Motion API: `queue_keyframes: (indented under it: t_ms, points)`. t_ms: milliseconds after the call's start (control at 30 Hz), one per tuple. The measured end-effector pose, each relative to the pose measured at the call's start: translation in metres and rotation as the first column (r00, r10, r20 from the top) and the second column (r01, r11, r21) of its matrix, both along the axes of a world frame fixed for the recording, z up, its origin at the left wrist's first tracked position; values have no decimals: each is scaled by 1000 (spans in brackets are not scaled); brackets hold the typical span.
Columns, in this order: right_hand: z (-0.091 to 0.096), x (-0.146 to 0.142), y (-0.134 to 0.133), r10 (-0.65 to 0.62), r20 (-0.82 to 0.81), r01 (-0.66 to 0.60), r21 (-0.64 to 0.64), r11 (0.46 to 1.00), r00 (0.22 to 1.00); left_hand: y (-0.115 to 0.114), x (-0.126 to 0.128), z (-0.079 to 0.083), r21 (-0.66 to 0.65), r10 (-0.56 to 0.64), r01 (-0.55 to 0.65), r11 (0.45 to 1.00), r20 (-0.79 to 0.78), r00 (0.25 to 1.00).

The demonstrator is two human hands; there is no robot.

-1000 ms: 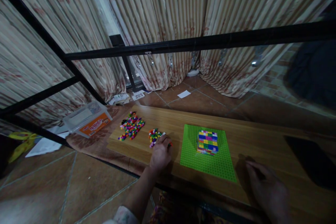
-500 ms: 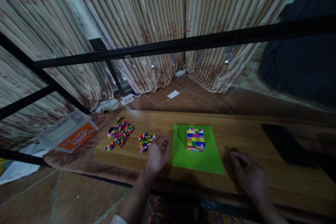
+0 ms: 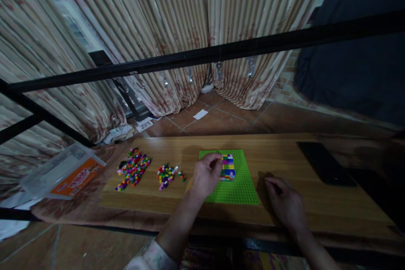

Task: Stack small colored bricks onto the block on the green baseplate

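A block of small coloured toy bricks [image 3: 228,168] stands on a green studded baseplate [image 3: 242,192]. My left hand [image 3: 205,174] is at the block's left side, thumb and forefinger pinched together over its upper left edge. Whatever is between those fingertips is too small or hidden to make out. To the right of the baseplate, my right hand [image 3: 286,200] rests on the wooden tabletop with curled fingers, thumb against forefinger; the inside of its grip is hidden. A small pile of loose bricks [image 3: 166,176] lies left of the baseplate, with a few strays beside it.
Farther left is a larger pile of loose bricks [image 3: 134,168]. A clear plastic box with an orange label [image 3: 65,173] stands beyond the table's left end. A dark flat phone-like thing [image 3: 325,163] lies at the right. Behind the table runs a black metal bar [image 3: 190,57].
My left hand has moved right, from the small brick pile to the brick block on the baseplate. My right hand stays curled on the table. The whole view has shifted slightly.
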State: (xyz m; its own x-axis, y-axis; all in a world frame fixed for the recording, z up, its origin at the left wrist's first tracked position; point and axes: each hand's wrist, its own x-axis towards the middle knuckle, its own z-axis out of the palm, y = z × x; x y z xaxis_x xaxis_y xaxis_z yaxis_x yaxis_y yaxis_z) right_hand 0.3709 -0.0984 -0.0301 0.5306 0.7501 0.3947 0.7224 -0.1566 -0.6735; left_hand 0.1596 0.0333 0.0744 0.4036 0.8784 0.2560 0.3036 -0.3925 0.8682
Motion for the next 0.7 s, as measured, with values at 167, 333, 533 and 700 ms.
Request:
queue_keyframes:
  t_ms: [167, 333, 533, 700]
  points:
    - [2, -2, 0, 4, -12, -4, -9, 1000, 1000, 1, 4, 1, 104, -23, 35, 994, -119, 993]
    - [1, -2, 0, 8, -24, -8, -5, 1000, 1000, 0, 3, -1, 237, 4, 61, 970, -266, 964]
    - [1, -3, 1, 10, -29, -10, 11, 1000, 1000, 3, 4, 0, 362, 45, 98, 927, -367, 929]
    - [2, -3, 1, 13, -11, -13, 22, 1000, 1000, 7, 9, 1, 397, 80, 104, 912, -420, 904]
